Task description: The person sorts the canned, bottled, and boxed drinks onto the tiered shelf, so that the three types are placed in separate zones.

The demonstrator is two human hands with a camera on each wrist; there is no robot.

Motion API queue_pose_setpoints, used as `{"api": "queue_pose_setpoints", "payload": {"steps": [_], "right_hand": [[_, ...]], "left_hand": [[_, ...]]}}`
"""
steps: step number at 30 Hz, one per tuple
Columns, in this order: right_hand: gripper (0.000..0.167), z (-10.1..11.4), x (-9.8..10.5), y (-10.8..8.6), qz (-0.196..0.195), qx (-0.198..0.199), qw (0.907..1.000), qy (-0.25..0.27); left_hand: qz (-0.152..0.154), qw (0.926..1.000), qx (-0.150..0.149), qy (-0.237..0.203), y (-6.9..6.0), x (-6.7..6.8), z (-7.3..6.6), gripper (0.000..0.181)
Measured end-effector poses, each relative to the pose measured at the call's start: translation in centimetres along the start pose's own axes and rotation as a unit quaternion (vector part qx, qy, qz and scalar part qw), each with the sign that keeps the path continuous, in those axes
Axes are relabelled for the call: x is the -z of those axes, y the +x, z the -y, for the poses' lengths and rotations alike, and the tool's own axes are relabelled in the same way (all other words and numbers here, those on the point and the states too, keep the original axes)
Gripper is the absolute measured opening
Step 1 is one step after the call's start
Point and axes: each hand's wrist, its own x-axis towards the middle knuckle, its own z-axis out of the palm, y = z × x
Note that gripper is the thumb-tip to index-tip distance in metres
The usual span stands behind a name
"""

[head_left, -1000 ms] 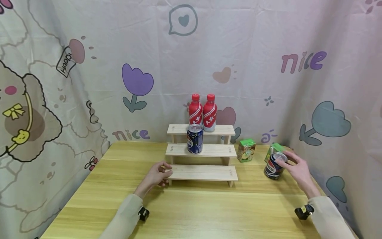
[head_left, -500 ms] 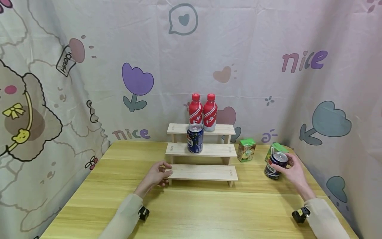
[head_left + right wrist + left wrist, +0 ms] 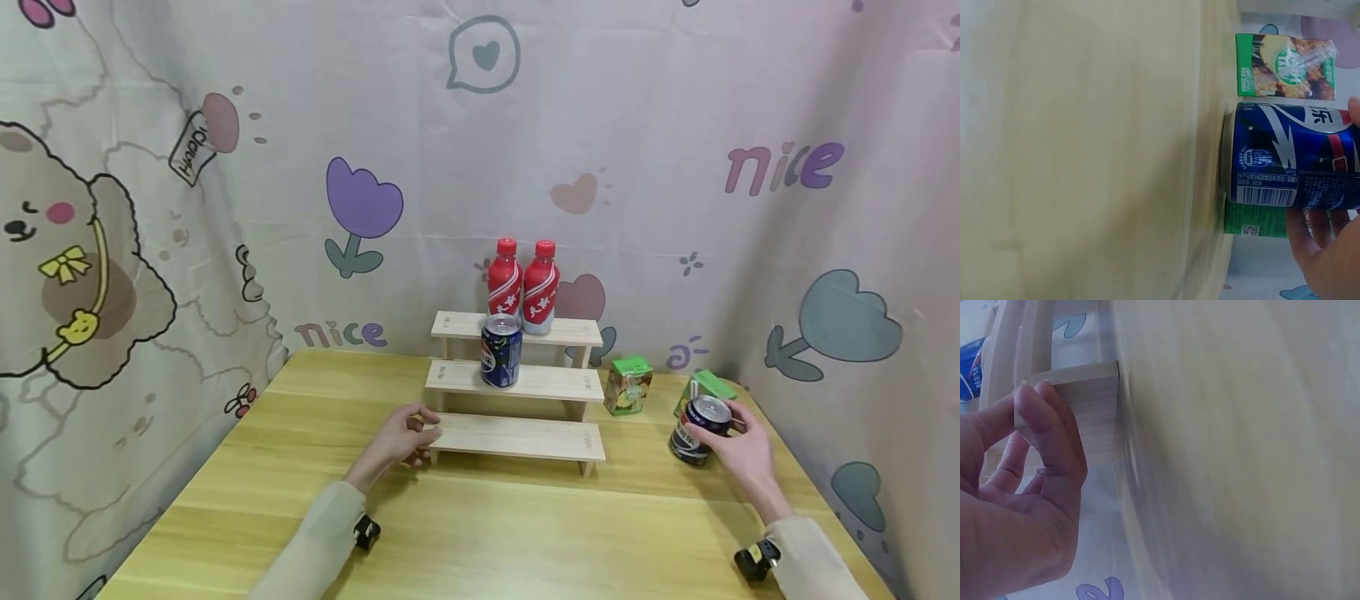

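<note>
With left hand [image 3: 401, 435], pinching wooden rack [image 3: 517, 436] at left end of bottom tier; with right hand [image 3: 746, 454], gripping blue can [image 3: 1272, 156], seemingly upright on table [image 3: 487, 533], right of rack. Could knock right carton [image 3: 716, 384], just behind can, by shoving back or trailing fingers. Could clip left carton [image 3: 628, 389] by sweeping low toward rack. Could lose can by squeezing smooth metal too lightly. Could rattle 2 red bottles [image 3: 504, 279] and shelved can [image 3: 500, 354] by tugging rack.
</note>
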Motion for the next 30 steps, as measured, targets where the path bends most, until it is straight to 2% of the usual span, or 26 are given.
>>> {"api": "queue_pose_setpoints", "payload": {"steps": [11, 18, 23, 30], "right_hand": [[0.099, 1.0, -1.0, -0.6, 0.005, -0.013, 0.9997, 0.018], [0.095, 2.4, -1.6, -1.0, 0.021, -0.013, 0.9975, 0.066], [0.093, 3.5, -1.8, -1.4, 0.021, -0.007, 0.9958, 0.089], [0.090, 4.9, -1.9, -1.9, 0.013, 0.011, 0.9963, 0.084]], "left_hand": [[-0.005, 1.0000, 0.006, -0.001, 0.2, -0.1, 0.2, 0.026], [-0.001, 1.0000, 0.005, -0.003, 0.2, -0.1, 0.0, 0.026], [0.000, 1.0000, 0.008, -0.002, 0.2, -0.1, 0.0, 0.025], [-0.002, 0.9999, 0.009, 0.007, 0.3, 0.0, 0.0, 0.026]]}}
